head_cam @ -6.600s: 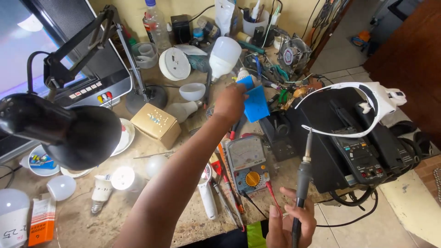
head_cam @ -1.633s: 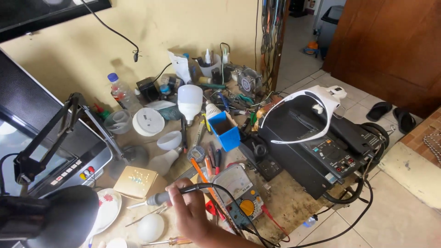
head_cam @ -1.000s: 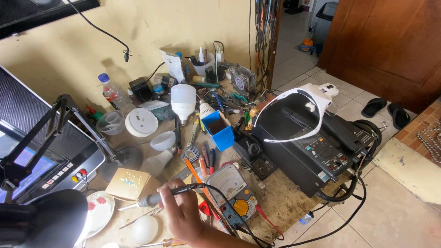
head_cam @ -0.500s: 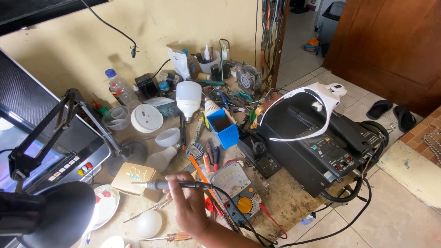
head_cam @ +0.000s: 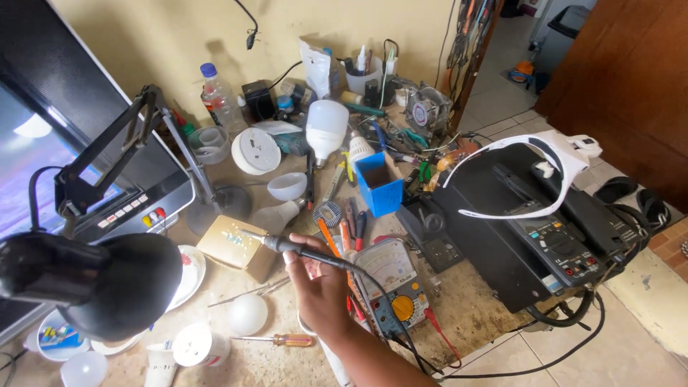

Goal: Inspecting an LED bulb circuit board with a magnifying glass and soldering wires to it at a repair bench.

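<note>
Left of our grip hangs the black desk lamp (head_cam: pixel 107 287), with the small cardboard box (head_cam: pixel 240 247) just beyond the iron's tip. Right of the grip lies the analog multimeter (head_cam: pixel 390 287). Our right hand (head_cam: pixel 322 290) clasps the soldering iron (head_cam: pixel 301 252) by its black handle, tip pointing left over the box; our left hand is out of sight

One bare forearm (head_cam: pixel 373 358), no sleeve, hand (head_cam: pixel 322 294) ungloved, no rings or watch
</note>
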